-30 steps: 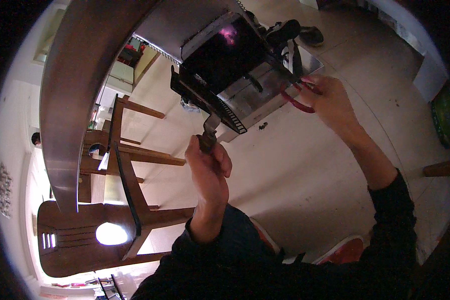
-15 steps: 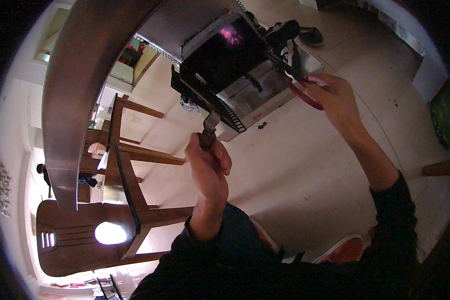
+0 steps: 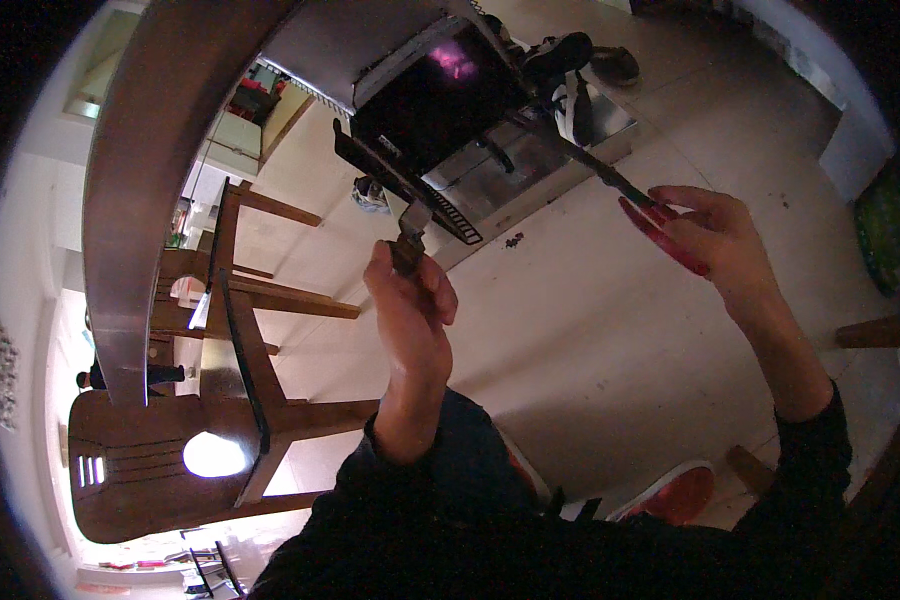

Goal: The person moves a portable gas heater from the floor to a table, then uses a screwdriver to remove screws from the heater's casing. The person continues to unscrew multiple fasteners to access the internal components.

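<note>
A metal stove stands at the upper middle, its dark firebox (image 3: 440, 105) open with a pink-purple glow inside. The open stove door (image 3: 395, 175) swings out on its left side. My left hand (image 3: 412, 320) is closed around the door's handle (image 3: 410, 243), a dark grip on a bent metal bracket. With my right hand (image 3: 735, 245) I grip the red handle of a long dark metal tool (image 3: 600, 170), which looks like fire tongs. Its far end reaches the right side of the firebox, and I cannot make out the tip.
Dark shoes (image 3: 570, 85) lie right of the stove. A silver drawer front (image 3: 470, 190) with a black handle sits under the firebox. Left are a wooden chair (image 3: 310, 415) and a curved table edge (image 3: 130, 220). A green round object (image 3: 875, 235) stands far right. Dark crumbs (image 3: 514, 240) dot the floor.
My right hand has moved right and back toward me, and more of the tool's shaft shows outside the firebox. My left hand stays on the door handle.
</note>
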A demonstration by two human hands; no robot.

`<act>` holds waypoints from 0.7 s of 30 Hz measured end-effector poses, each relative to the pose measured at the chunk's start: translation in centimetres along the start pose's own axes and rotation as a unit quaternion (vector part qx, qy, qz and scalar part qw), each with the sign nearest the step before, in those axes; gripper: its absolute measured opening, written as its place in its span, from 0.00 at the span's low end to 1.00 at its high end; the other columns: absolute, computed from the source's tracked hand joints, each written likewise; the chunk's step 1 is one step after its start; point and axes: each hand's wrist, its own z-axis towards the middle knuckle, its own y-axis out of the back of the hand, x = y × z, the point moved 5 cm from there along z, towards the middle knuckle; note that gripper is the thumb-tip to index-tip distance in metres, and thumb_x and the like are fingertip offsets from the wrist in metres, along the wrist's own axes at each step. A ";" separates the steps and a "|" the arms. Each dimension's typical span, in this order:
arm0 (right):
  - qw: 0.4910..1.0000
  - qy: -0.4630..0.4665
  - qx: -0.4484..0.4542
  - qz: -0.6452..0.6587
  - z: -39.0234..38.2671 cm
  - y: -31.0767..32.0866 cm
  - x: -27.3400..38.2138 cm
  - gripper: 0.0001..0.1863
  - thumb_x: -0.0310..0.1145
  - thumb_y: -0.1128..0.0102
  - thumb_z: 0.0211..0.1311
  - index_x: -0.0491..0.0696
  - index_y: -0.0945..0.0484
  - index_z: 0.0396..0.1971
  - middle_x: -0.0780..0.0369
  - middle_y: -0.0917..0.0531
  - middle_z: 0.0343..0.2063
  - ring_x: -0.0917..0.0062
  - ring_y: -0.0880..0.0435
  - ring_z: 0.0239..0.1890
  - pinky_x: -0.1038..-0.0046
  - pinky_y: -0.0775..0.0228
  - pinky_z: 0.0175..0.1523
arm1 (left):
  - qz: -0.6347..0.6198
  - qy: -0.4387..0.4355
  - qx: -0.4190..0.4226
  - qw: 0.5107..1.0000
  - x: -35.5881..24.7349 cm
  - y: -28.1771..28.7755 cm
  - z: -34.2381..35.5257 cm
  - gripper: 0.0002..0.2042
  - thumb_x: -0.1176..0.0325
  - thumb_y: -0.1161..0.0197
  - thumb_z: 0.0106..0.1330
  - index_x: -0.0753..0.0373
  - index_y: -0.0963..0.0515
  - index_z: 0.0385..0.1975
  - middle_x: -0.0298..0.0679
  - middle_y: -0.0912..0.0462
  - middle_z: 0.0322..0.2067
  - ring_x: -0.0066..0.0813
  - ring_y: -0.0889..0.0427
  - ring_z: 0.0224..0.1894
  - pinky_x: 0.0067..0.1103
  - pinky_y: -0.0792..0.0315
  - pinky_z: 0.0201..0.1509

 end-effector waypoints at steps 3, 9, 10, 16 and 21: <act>0.992 0.014 0.082 -0.096 0.2 -0.8 0.4 0.14 0.31 0.49 0.42 0.38 0.29 0.30 0.60 0.26 0.17 0.81 0.31 0.21 0.79 0.39 0.25 | 0.003 -0.005 -0.004 1.000 0.1 0.2 0.2 0.19 0.48 0.63 0.59 0.57 0.40 0.16 0.30 0.41 0.11 0.19 0.42 0.12 0.16 0.50 0.14; 0.982 0.092 0.098 -0.133 1.7 -2.2 0.7 0.09 0.31 0.51 0.42 0.40 0.32 0.19 0.65 0.31 0.12 0.82 0.35 0.17 0.76 0.45 0.21 | -0.017 0.008 0.031 0.999 0.1 0.3 0.4 0.19 0.49 0.63 0.59 0.57 0.39 0.16 0.30 0.41 0.11 0.19 0.43 0.11 0.16 0.50 0.14; 0.985 0.100 0.073 -0.120 1.8 -2.2 0.6 0.09 0.31 0.51 0.42 0.40 0.32 0.18 0.66 0.32 0.11 0.81 0.35 0.17 0.76 0.45 0.21 | -0.013 0.003 0.021 1.000 0.0 0.5 0.4 0.19 0.49 0.63 0.59 0.57 0.39 0.16 0.30 0.41 0.11 0.19 0.43 0.11 0.16 0.50 0.14; 0.979 -0.086 0.076 0.170 -0.8 -0.2 0.1 0.18 0.29 0.55 0.43 0.41 0.31 0.38 0.67 0.34 0.15 0.89 0.44 0.07 0.87 0.56 0.11 | -0.012 0.009 0.011 1.000 -0.2 0.6 0.1 0.20 0.48 0.62 0.58 0.58 0.40 0.15 0.30 0.42 0.11 0.19 0.44 0.11 0.15 0.51 0.13; 0.928 -0.174 0.112 0.310 -5.2 -0.1 1.3 0.21 0.30 0.55 0.44 0.42 0.35 0.43 0.67 0.36 0.15 0.91 0.51 0.06 0.88 0.63 0.10 | -0.007 -0.004 0.024 1.000 0.0 -0.2 0.0 0.19 0.48 0.63 0.58 0.57 0.41 0.16 0.30 0.44 0.11 0.19 0.44 0.12 0.14 0.51 0.13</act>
